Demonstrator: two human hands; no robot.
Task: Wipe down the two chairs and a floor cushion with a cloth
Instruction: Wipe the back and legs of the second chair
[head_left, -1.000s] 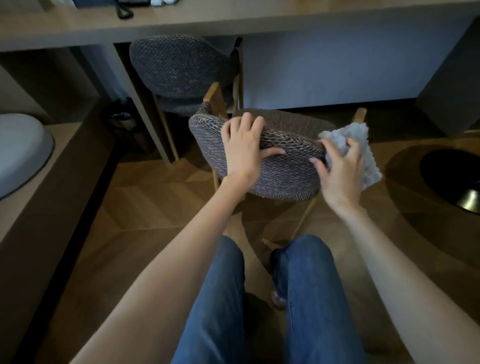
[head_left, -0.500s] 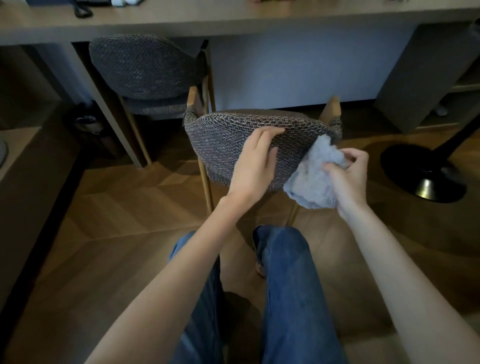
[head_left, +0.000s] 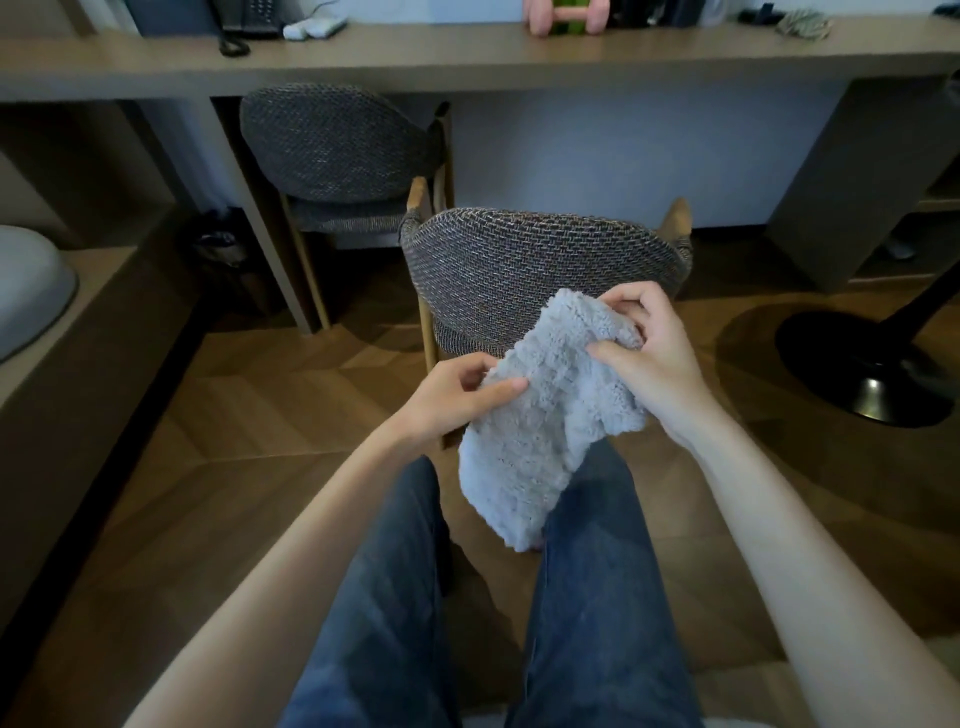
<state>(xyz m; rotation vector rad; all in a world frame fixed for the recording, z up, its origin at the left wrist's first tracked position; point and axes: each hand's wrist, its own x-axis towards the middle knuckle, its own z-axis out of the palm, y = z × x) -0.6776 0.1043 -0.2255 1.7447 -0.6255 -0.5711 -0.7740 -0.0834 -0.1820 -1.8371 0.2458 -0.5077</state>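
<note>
cloth (head_left: 545, 415): held up in front of near chair (head_left: 540, 265), above knees
L hand (head_left: 457, 397): pinching cloth's left edge
R hand (head_left: 649, 348): gripping cloth's top corner
far chair (head_left: 337, 150): tucked under desk (head_left: 467, 67)

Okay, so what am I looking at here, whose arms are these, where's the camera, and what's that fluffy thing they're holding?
There is no machine here. The one camera sits on a person's head and looks down, so you see their own arms and jeans. The left hand and right hand both pinch a fluffy pale blue cloth, held up in front of a woven grey chair. A second chair like it is tucked under the long desk behind. The floor is wood.
</note>
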